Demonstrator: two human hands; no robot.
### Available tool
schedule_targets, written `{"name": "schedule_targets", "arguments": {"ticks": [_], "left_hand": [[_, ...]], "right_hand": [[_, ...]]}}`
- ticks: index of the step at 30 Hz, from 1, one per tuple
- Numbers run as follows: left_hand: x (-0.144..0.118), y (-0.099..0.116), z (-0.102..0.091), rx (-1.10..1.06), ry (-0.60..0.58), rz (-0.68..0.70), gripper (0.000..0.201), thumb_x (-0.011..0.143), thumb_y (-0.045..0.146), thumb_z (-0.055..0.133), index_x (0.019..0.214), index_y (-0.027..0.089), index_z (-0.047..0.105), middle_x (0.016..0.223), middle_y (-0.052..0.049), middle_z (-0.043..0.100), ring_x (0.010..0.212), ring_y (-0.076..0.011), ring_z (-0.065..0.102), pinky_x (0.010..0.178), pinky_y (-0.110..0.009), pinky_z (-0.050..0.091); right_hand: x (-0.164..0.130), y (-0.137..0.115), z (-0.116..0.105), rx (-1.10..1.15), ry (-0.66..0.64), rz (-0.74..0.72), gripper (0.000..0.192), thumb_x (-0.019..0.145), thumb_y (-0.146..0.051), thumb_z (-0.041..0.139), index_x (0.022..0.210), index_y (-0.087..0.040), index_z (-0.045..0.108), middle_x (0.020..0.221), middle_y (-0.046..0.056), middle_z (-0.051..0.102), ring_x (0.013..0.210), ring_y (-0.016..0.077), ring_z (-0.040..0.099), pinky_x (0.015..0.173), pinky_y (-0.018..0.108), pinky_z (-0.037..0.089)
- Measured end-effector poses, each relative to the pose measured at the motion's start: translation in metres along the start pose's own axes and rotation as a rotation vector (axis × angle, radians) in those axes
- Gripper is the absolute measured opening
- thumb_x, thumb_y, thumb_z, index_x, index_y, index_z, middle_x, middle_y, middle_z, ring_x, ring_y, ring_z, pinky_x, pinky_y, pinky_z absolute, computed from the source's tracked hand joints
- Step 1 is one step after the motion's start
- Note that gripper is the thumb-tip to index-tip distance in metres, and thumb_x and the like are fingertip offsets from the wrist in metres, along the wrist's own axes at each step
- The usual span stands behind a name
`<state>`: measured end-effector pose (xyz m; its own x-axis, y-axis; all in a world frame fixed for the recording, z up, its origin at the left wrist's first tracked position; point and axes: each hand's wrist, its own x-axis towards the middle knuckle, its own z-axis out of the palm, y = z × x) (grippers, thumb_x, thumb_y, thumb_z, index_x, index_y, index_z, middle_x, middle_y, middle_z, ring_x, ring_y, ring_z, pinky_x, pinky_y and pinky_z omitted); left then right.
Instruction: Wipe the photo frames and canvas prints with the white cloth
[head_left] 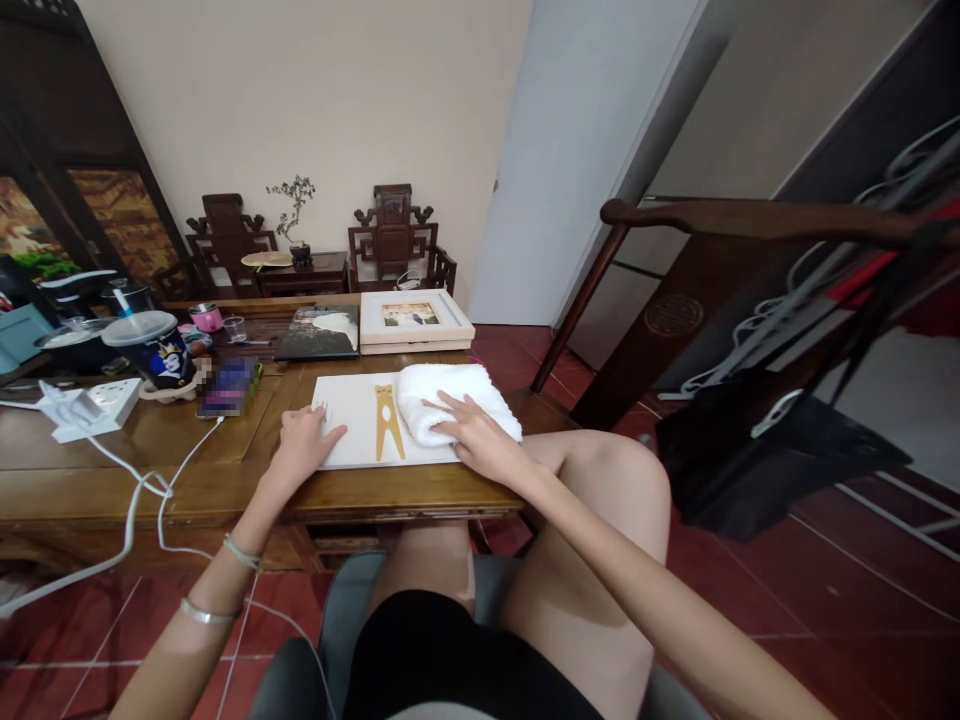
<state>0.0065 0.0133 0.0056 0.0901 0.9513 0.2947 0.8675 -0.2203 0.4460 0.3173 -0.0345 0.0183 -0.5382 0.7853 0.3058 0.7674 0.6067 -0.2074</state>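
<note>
We look down at a dark wooden table [225,480] in a room with red floor tiles and carved chairs against the far wall. On the table lies a white board [349,425] with a yellow clothespin-shaped figure [388,422] on it. Our left hand [304,445] rests flat on the board's left part, fingers spread, gripping nothing. Our right hand [472,435] lies palm down on a folded white towel [450,400] that overlaps the board's right edge, fingers extended, not closed around it. The towel looks soft, light and limp; we judge it best taken by pinching a folded edge. A lidded cup [154,350] and white power strip [94,405] sit well to the left.
</note>
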Motion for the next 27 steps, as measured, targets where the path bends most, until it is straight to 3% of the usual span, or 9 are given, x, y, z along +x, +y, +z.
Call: {"name": "schedule_targets", "arguments": {"ticks": [6, 11, 14, 18, 23, 27], "left_hand": [[-0.003, -0.012, 0.010, -0.113, -0.077, 0.219, 0.056, 0.089, 0.052, 0.048, 0.128, 0.014, 0.059, 0.153, -0.019, 0.044, 0.149, -0.0346, 0.026, 0.119, -0.054, 0.025], [0.001, -0.015, 0.008, -0.153, -0.164, 0.249, 0.062, 0.091, 0.053, 0.042, 0.136, 0.012, 0.055, 0.154, -0.018, 0.042, 0.149, -0.0310, 0.029, 0.121, -0.051, 0.024], [0.003, -0.015, 0.007, -0.153, -0.171, 0.231, 0.064, 0.090, 0.053, 0.043, 0.137, 0.012, 0.054, 0.154, -0.018, 0.043, 0.148, -0.0304, 0.031, 0.122, -0.049, 0.023], [0.001, -0.012, 0.011, -0.182, -0.136, 0.206, 0.063, 0.089, 0.052, 0.044, 0.136, 0.011, 0.055, 0.152, -0.018, 0.045, 0.148, -0.0304, 0.032, 0.122, -0.049, 0.023], [-0.002, -0.008, 0.017, -0.151, -0.073, 0.208, 0.057, 0.092, 0.044, 0.042, 0.137, 0.011, 0.054, 0.153, -0.017, 0.045, 0.148, -0.0303, 0.031, 0.122, -0.051, 0.023], [-0.002, -0.006, 0.014, -0.106, -0.114, 0.214, 0.058, 0.094, 0.042, 0.039, 0.140, 0.010, 0.051, 0.155, -0.015, 0.041, 0.149, -0.0291, 0.028, 0.123, -0.050, 0.022]], "right_hand": [[0.015, 0.007, -0.004, -0.016, -0.054, 0.011, 0.069, 0.065, 0.010, 0.042, 0.121, -0.020, 0.070, 0.148, 0.012, 0.051, 0.145, 0.0308, 0.035, 0.115, 0.062, 0.030], [0.064, 0.021, -0.009, -0.066, -0.133, 0.096, 0.068, 0.072, 0.009, 0.040, 0.128, -0.018, 0.067, 0.138, 0.014, 0.060, 0.140, 0.0282, 0.044, 0.111, 0.050, 0.037], [0.079, 0.023, -0.007, -0.092, -0.143, 0.119, 0.068, 0.074, 0.008, 0.039, 0.130, -0.018, 0.065, 0.135, 0.016, 0.062, 0.139, 0.0283, 0.046, 0.110, 0.051, 0.037], [0.053, 0.011, -0.006, -0.102, -0.134, 0.058, 0.067, 0.071, 0.009, 0.039, 0.127, -0.016, 0.067, 0.139, 0.018, 0.059, 0.146, 0.0308, 0.033, 0.112, 0.059, 0.032], [-0.014, -0.022, -0.024, -0.021, -0.155, -0.034, 0.065, 0.065, 0.008, 0.041, 0.114, -0.020, 0.072, 0.151, 0.010, 0.049, 0.147, 0.0317, 0.031, 0.115, 0.062, 0.030], [-0.033, -0.036, -0.037, 0.012, -0.186, -0.032, 0.066, 0.063, 0.007, 0.039, 0.112, -0.022, 0.074, 0.150, 0.008, 0.049, 0.146, 0.0301, 0.033, 0.114, 0.059, 0.033]]}}
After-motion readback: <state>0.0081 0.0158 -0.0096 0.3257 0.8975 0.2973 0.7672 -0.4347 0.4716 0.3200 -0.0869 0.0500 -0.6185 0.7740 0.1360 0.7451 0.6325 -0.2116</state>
